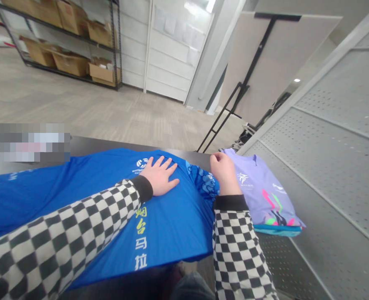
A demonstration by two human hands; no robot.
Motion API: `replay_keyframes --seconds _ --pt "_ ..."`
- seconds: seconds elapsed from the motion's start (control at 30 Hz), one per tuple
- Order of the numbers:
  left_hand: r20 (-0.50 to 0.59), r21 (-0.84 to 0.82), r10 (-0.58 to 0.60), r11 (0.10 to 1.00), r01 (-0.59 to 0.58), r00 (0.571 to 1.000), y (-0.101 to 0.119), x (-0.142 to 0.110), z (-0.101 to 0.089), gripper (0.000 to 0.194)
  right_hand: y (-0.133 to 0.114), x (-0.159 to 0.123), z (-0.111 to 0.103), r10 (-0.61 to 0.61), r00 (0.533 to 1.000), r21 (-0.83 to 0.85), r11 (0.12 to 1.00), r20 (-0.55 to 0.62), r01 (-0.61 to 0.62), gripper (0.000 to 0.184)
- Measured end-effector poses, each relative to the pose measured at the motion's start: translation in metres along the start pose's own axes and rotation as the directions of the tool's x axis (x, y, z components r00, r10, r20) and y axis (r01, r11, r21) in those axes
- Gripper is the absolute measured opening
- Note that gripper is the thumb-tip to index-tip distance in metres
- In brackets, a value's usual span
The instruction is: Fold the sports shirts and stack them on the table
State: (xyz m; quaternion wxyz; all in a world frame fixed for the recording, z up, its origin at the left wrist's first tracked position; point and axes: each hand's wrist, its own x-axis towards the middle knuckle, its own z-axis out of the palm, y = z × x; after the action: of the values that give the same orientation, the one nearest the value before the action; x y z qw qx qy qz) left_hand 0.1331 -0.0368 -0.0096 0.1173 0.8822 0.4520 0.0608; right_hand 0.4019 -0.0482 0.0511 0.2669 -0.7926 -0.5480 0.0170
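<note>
A blue shirt with white and yellow lettering lies spread over a dark table, its lower edge hanging past the near side. My left hand rests on it with fingers spread, beside the white chest logo. At the shirt's patterned sleeve, on the right, my right hand is closed, fingers curled in. The sleeve fabric bunches up against that hand; the exact grip is hidden behind the fingers. Just right of this hand lies a folded lavender shirt on top of a teal folded garment.
A perforated grey panel rises along the right side. Behind the dark table stands a large board on a black stand. Shelving with cardboard boxes is at the back left. A pixelated patch covers something at the table's left.
</note>
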Motion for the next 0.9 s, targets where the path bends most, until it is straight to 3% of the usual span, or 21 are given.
replay_keyframes --seconds 0.13,0.27,0.33,0.4,0.47,0.57,0.67,0.73,0.83,0.9 --pt "-0.020 -0.007 0.001 1.000 -0.001 1.000 -0.003 0.001 0.002 0.080 0.010 0.002 0.009 0.022 0.975 -0.004 1.000 0.221 -0.021 0.032" --pt "-0.019 -0.025 0.000 1.000 0.000 1.000 -0.002 0.001 0.003 0.082 0.010 0.003 0.015 0.031 0.992 -0.036 0.999 0.122 -0.026 0.029" --pt "-0.014 -0.033 0.002 0.999 -0.003 1.000 -0.002 0.001 0.002 0.082 0.001 -0.001 0.022 -0.089 0.994 0.045 0.995 0.068 0.086 0.038" --pt "-0.016 -0.038 0.004 0.999 -0.005 1.000 -0.002 0.001 0.002 0.082 -0.013 -0.009 0.033 -0.283 0.955 0.181 0.947 0.089 0.264 0.042" --pt "-0.024 -0.043 0.005 0.999 -0.006 1.000 -0.003 0.001 0.002 0.081 -0.025 -0.017 0.046 -0.455 0.871 0.305 0.869 0.185 0.390 0.037" --pt "-0.026 -0.051 -0.002 0.999 0.000 1.000 -0.003 -0.001 0.001 0.080 -0.033 -0.023 0.061 -0.533 0.786 0.361 0.832 0.312 0.421 0.027" --pt "-0.041 -0.089 0.023 0.996 -0.027 0.999 -0.001 -0.002 -0.004 0.082 -0.028 -0.016 0.069 -0.471 0.826 0.338 0.866 0.309 0.367 0.027" --pt "-0.128 -0.136 0.010 0.990 -0.028 0.992 -0.003 0.000 -0.011 0.073 -0.021 -0.005 0.075 -0.429 0.854 0.321 0.886 0.295 0.335 0.031" --pt "-0.293 -0.135 -0.105 0.989 0.068 0.950 -0.020 -0.006 -0.031 0.048 -0.012 0.008 0.084 -0.474 0.831 0.322 0.866 0.290 0.382 0.033" --pt "-0.304 -0.069 -0.143 0.989 0.128 0.942 -0.041 -0.025 -0.051 0.040 -0.009 0.013 0.088 -0.501 0.818 0.334 0.851 0.281 0.406 0.033"
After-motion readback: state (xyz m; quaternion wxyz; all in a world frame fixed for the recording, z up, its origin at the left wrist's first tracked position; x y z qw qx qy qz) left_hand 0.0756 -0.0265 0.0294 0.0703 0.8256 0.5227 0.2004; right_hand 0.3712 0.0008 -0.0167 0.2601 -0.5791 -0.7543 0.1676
